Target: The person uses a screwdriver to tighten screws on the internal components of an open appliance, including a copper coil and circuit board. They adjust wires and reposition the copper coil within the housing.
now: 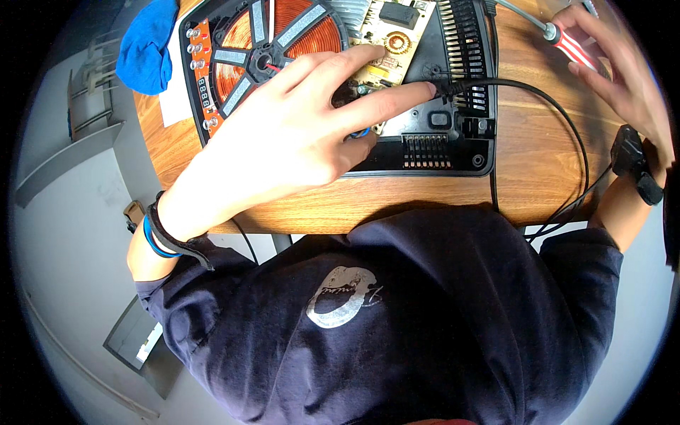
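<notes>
An opened induction cooker base, its black housing facing up, lies on the wooden table in front of me. Inside it are a round copper coil and a pale circuit board with a small ring-shaped coil. My left hand spreads over the board. One fingertip rests near the ring coil, another beside the end of the black power cord; the palm hides the board's lower part. At the upper right, my right hand grips a screwdriver by its red-and-white handle, its shaft pointing up and left.
A blue cloth lies at the table's far left beside a white sheet. An orange display board lines the housing's left side. The cord loops down past the front right edge of the wooden table.
</notes>
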A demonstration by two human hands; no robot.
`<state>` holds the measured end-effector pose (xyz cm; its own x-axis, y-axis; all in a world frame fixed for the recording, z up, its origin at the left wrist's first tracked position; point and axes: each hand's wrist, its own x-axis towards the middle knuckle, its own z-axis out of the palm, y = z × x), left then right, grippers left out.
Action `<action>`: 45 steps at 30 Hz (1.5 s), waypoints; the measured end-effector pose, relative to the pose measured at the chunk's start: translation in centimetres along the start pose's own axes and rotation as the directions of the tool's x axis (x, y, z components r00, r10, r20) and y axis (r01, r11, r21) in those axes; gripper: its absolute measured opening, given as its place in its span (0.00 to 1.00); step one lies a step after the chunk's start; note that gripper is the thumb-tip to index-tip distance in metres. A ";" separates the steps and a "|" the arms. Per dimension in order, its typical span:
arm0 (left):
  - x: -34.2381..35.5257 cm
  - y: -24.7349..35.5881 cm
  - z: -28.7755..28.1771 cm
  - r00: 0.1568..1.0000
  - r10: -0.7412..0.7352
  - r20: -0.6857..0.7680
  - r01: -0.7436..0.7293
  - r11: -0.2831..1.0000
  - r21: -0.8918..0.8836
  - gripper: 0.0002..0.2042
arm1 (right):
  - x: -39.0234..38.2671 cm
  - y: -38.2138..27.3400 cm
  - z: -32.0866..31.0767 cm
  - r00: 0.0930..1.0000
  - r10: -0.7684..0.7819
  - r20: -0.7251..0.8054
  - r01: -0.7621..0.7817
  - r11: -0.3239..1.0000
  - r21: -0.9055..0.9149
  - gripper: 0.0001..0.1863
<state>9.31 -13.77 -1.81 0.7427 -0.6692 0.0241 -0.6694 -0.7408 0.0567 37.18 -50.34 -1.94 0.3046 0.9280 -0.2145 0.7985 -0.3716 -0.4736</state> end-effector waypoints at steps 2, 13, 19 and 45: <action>-0.1 0.2 0.3 0.998 -0.051 0.022 0.051 0.998 0.031 0.30 | 0.1 -0.1 0.0 1.000 -0.005 0.007 0.005 1.000 0.000 0.27; 0.1 -0.3 0.0 0.993 -0.072 0.091 0.079 0.995 -0.067 0.10 | 0.3 -0.4 -0.2 1.000 -0.018 0.015 0.018 1.000 -0.002 0.26; -0.1 0.1 0.9 0.994 -0.108 0.034 0.110 0.991 -0.070 0.06 | 0.5 -0.6 -0.1 1.000 -0.018 0.026 0.018 1.000 -0.003 0.25; -3.7 -2.8 -4.0 0.995 -0.062 0.073 0.075 0.979 -0.191 0.11 | 1.3 0.1 -0.2 0.995 -0.070 0.076 0.068 0.997 0.028 0.22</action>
<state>8.52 -9.02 1.89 0.7794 -0.6243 -0.0528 -0.5953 -0.7642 0.2482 37.78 -49.16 -2.15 0.2076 0.9471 -0.2447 0.8025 -0.3080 -0.5111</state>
